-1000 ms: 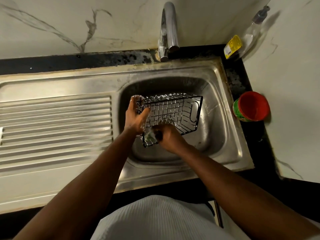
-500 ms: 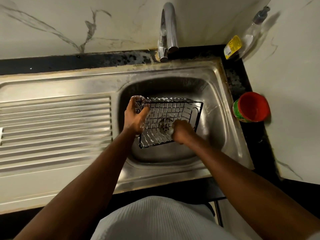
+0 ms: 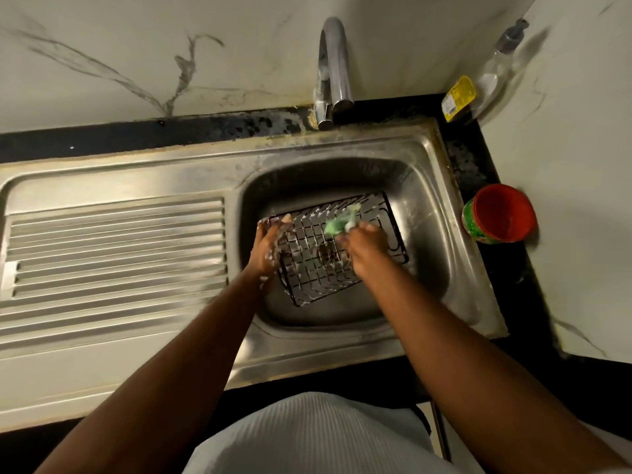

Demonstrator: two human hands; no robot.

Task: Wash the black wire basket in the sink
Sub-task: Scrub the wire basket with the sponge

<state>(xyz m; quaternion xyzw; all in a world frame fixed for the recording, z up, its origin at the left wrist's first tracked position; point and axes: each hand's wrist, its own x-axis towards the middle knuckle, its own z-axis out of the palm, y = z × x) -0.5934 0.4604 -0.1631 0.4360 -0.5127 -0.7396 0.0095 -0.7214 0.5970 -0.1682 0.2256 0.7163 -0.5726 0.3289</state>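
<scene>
The black wire basket (image 3: 314, 268) lies tilted in the steel sink (image 3: 434, 268), dotted with white suds. My left hand (image 3: 266, 248), soapy, grips the basket's left edge. Over the basket's far side, my right hand (image 3: 366, 248) holds a green scrubbing sponge (image 3: 337, 224) against the wires. The picture is slightly blurred around both hands.
The tap (image 3: 333, 70) stands behind the bowl, with no water running that I can see. A ribbed draining board (image 3: 116, 248) lies to the left. A red and green cup (image 3: 499, 213) and a clear soap bottle (image 3: 492, 73) stand on the black counter at right.
The basket has been turned flatter in the bowl. My right hand has moved from the basket's near corner up to its far side, and the green sponge now shows.
</scene>
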